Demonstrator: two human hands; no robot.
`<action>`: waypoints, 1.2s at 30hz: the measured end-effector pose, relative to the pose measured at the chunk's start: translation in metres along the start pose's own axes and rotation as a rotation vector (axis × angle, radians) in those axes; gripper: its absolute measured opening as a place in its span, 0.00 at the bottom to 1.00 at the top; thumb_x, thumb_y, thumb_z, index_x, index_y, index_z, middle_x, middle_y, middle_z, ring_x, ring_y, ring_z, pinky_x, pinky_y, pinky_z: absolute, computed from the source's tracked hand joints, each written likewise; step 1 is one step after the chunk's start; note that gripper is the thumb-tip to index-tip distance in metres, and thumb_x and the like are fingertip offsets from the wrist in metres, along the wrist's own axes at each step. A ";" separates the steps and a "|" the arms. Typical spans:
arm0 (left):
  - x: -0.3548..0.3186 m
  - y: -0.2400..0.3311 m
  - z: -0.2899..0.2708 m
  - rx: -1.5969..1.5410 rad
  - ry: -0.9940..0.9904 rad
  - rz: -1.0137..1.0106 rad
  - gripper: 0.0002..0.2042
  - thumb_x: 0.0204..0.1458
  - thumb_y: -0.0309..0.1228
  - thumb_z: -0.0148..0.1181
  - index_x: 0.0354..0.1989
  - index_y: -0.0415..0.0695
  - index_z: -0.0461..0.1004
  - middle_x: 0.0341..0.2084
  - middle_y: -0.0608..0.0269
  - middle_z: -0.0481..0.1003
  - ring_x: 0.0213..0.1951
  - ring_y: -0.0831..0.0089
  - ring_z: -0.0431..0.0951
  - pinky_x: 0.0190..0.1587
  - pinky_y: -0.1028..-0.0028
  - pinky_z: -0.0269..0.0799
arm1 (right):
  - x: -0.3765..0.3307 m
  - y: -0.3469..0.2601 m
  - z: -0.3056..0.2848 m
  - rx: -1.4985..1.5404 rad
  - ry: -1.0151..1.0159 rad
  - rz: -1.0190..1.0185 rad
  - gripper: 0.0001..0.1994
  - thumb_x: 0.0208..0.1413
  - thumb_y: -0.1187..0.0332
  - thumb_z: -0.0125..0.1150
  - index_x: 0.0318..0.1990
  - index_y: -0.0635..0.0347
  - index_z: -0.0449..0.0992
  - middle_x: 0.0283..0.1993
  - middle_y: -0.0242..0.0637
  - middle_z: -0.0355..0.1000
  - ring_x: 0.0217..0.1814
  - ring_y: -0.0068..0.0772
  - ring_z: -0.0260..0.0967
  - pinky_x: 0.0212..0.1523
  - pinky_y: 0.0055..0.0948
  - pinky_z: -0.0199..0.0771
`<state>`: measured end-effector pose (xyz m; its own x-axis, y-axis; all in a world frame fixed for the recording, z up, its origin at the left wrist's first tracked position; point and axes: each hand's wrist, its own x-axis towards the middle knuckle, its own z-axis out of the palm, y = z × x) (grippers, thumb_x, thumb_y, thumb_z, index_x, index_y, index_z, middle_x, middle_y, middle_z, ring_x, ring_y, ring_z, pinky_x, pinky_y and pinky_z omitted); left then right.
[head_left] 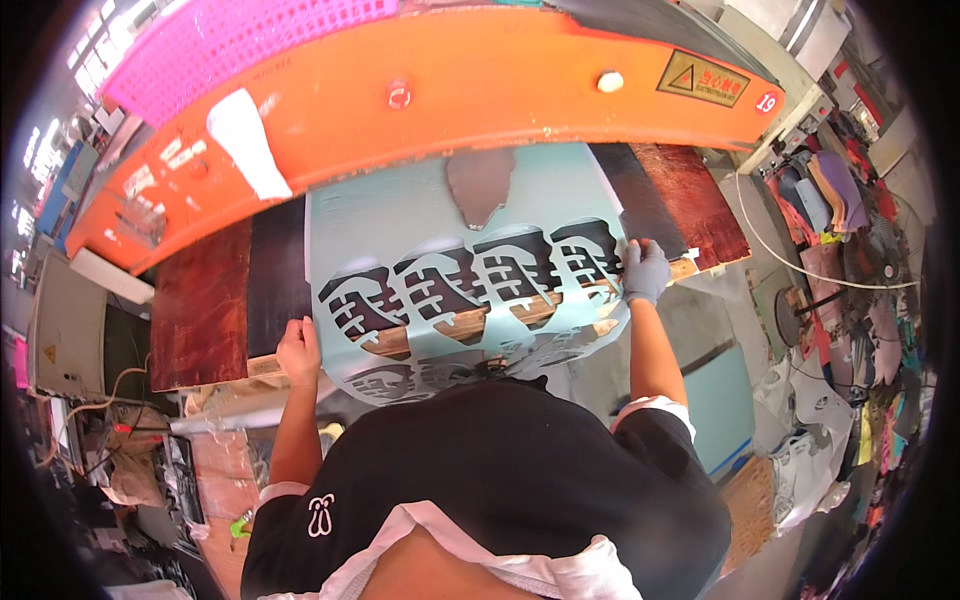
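Observation:
A pale blue-green sheet [375, 225] lies over the dark work board [276, 275], its near end hanging past the board's edge toward my body. Several openwork shapes are cut out of it in a row, and the board shows through them. My left hand [299, 350], bare, is closed at the sheet's left edge. On the opposite edge my right hand [646, 270], in a grey glove, is closed with the fingers over the sheet's side. A grey-brown patch [480, 185] shows at the sheet's far middle; I cannot tell whether it is a separate piece.
The orange beam [500, 85] of a press spans the far side, with a pink plastic basket [250, 45] on top. Reddish boards [205, 310] flank the work area. A white cable [800, 272] loops at the right, near heaps of coloured scraps [825, 190]. A grey cabinet [85, 330] stands left.

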<state>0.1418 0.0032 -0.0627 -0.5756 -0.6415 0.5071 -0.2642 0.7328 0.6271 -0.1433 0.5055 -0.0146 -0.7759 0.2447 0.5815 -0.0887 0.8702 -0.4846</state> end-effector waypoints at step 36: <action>-0.028 -0.027 -0.015 0.221 0.013 -0.129 0.16 0.50 0.43 0.56 0.23 0.41 0.69 0.18 0.52 0.73 0.25 0.52 0.75 0.30 0.60 0.68 | 0.000 0.056 0.014 0.094 -0.278 -0.484 0.17 0.50 0.58 0.50 0.19 0.59 0.76 0.24 0.48 0.72 0.31 0.51 0.71 0.38 0.47 0.70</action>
<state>0.1770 -0.0018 -0.0850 -0.5165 -0.7349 0.4395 -0.4988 0.6753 0.5432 -0.1570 0.5480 -0.0511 -0.7670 -0.3056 0.5641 -0.5206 0.8104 -0.2687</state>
